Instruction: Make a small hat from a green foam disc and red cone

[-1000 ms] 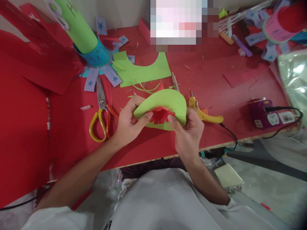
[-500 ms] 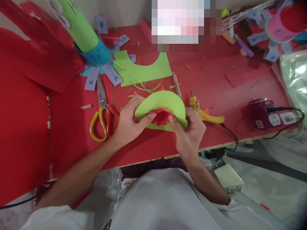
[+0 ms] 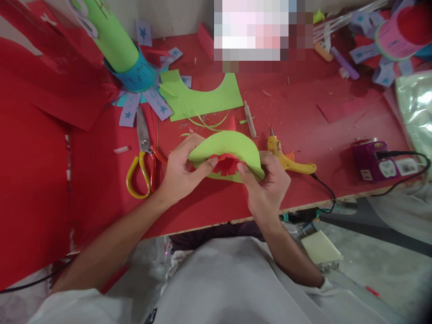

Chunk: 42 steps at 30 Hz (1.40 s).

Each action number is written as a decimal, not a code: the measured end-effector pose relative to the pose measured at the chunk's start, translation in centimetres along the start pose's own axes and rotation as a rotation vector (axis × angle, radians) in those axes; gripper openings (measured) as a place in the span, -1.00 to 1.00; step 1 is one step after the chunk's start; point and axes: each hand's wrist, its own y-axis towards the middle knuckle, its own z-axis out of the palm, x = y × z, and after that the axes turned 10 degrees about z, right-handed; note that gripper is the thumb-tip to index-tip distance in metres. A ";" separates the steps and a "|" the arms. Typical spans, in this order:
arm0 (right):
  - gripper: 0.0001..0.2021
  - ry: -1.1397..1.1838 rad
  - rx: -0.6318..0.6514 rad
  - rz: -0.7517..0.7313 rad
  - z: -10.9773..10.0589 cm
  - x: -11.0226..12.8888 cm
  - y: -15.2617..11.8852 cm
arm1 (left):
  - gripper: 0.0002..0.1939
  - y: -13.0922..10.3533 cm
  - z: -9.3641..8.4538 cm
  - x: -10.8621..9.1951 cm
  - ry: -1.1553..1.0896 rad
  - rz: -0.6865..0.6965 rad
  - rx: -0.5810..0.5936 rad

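Note:
Both my hands grip a bent green paper disc [image 3: 232, 141] above the red table. My left hand [image 3: 185, 166] pinches its left side, thumb pressed on the inner red paper. My right hand [image 3: 266, 180] holds the right side in the same way, thumb at the edge of the red. Cut red paper tabs [image 3: 227, 167] fan out in the middle of the disc. Left of my left hand lie scissors [image 3: 144, 153] with yellow and orange handles. Just right of my right hand is a yellow glue gun [image 3: 290, 163]. My fingers behind the disc are hidden.
A cut green paper sheet [image 3: 202, 101] and a small white tube [image 3: 250, 119] lie beyond the disc. Paper crafts stand at the back left [image 3: 130, 67] and back right [image 3: 398, 38]. A purple power block [image 3: 369, 159] with a black cord sits near the right edge.
The far rim of the green disc has dipped slightly, showing a red point of paper behind it. Both hands keep their hold in nearly the same place.

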 end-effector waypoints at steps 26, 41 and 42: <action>-0.87 0.021 -0.057 -0.331 0.2 -0.4 0.3 | -0.49 0.2 -0.2 -0.2 0.157 0.108 -0.046; -0.88 -0.023 -0.075 -0.366 0.4 -0.7 -0.1 | -0.42 0.1 0.1 -0.1 0.067 0.054 -0.088; -0.88 -0.023 -0.077 -0.369 0.4 -0.7 -0.1 | -0.43 0.1 0.1 -0.1 0.073 0.060 -0.088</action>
